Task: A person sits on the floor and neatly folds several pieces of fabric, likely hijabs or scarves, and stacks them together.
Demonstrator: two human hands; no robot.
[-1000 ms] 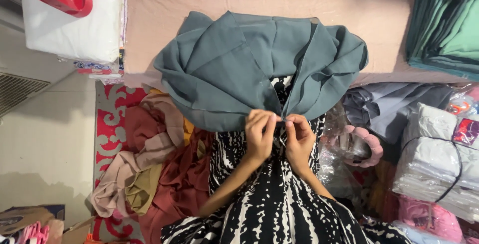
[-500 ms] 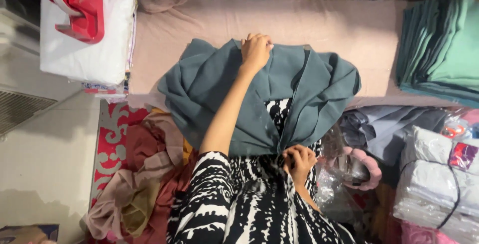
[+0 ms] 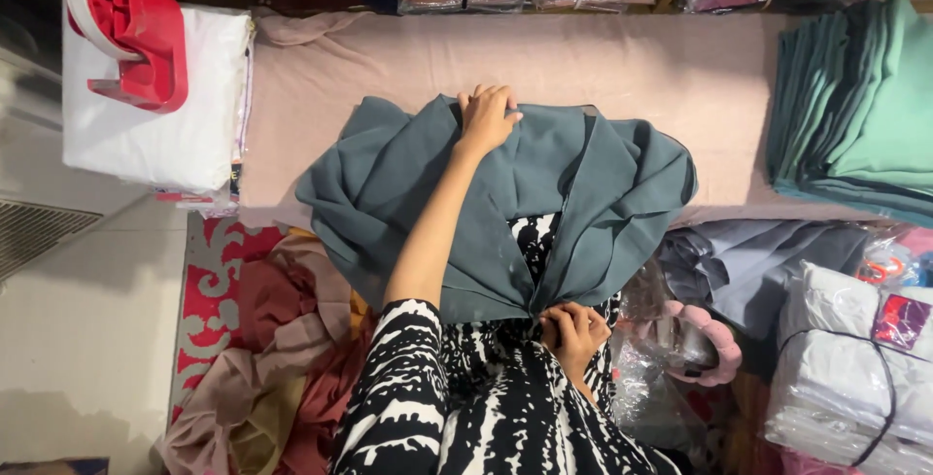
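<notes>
A grey-green cloth [image 3: 408,193] lies bunched on a pink padded surface [image 3: 622,67] and hangs over its near edge onto my lap. My left hand [image 3: 484,118] reaches forward and rests on the cloth's far edge, fingers curled over it. My right hand [image 3: 575,331] stays close to my body and pinches the gathered near end of the same cloth. Both arms wear black-and-white patterned sleeves.
A stack of folded green cloths [image 3: 855,106] sits at the right. A white bundle [image 3: 155,116] with a red plastic object [image 3: 126,33] is at the left. Loose brown and maroon fabrics [image 3: 262,358] lie on the floor; wrapped white packs [image 3: 855,368] lie at the lower right.
One second ago both hands held the cloth's near end together. My left hand then reached forward to the far edge, where it stays. My right hand has kept its grip.
</notes>
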